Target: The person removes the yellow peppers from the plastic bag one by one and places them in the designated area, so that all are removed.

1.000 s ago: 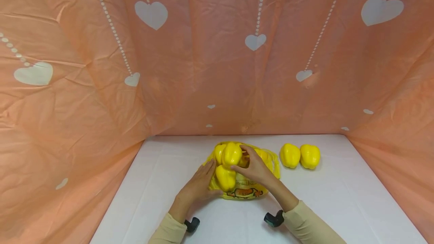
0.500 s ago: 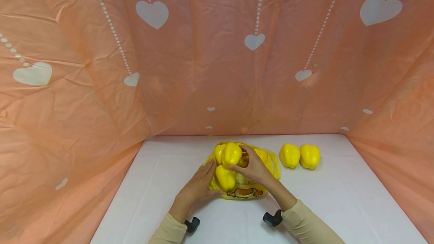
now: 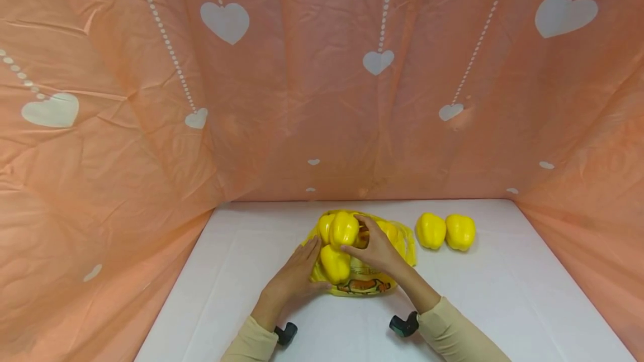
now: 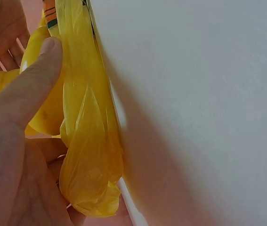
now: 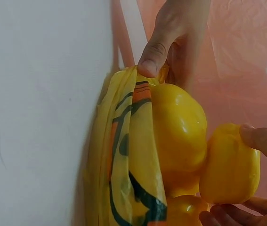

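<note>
A yellow printed plastic bag (image 3: 362, 287) lies on the table with yellow bell peppers on and in it. My right hand (image 3: 380, 249) grips the topmost bell pepper (image 3: 344, 229) between thumb and fingers; this pepper (image 5: 230, 165) sits beside the others in the right wrist view. One bell pepper (image 3: 335, 264) lies nearer me, and another (image 3: 324, 229) is partly hidden behind. My left hand (image 3: 294, 270) holds the left side of the bag, its thumb at the near edge and its fingers along the far side. In the left wrist view, crumpled bag plastic (image 4: 86, 141) hangs past the fingers.
Two more yellow bell peppers (image 3: 431, 230) stand side by side right of the bag on the white table (image 3: 508, 295). A peach curtain with white hearts (image 3: 322, 99) encloses the back and sides. Black wrist devices (image 3: 404, 324) sit below both hands.
</note>
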Demonstrator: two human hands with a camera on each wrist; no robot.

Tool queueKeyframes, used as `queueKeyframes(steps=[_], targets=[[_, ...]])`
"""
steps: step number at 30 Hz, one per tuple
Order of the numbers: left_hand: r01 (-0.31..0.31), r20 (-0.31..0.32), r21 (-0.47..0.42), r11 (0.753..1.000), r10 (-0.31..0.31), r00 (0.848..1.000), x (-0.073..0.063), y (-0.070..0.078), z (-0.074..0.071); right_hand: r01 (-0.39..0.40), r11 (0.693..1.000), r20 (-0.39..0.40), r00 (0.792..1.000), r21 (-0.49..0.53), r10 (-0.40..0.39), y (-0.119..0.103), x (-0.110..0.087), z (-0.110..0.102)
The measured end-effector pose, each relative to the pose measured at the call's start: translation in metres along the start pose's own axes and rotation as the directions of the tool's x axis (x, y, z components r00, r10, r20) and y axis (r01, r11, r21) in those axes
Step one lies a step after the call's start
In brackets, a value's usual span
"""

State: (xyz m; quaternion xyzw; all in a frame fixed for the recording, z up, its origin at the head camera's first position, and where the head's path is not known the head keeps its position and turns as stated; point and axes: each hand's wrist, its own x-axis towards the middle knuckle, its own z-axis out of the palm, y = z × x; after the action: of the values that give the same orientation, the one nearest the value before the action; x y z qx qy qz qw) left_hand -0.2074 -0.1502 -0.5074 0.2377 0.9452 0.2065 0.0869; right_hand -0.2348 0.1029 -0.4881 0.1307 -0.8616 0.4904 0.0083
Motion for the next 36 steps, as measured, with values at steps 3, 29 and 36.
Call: queueKeyframes(steps=[3, 29, 36], targets=[[0.002, 0.001, 0.001, 1.000, -0.002, 1.000, 0.001, -0.001, 0.001, 0.006, 1.000, 0.004, 1.000, 0.008, -0.006, 0.000, 0.000, -0.001], [0.010, -0.012, -0.006, 1.000, -0.010, 1.000, 0.001, 0.000, 0.001, 0.149, 0.988, 0.013, 0.989, 0.047, -0.150, 0.008, -0.011, -0.037], [0.015, -0.006, -0.014, 1.000, -0.015, 1.000, 0.001, -0.003, 0.002, 0.157, 0.988, -0.011, 0.988, 0.009, -0.157, 0.011, -0.015, -0.051]])
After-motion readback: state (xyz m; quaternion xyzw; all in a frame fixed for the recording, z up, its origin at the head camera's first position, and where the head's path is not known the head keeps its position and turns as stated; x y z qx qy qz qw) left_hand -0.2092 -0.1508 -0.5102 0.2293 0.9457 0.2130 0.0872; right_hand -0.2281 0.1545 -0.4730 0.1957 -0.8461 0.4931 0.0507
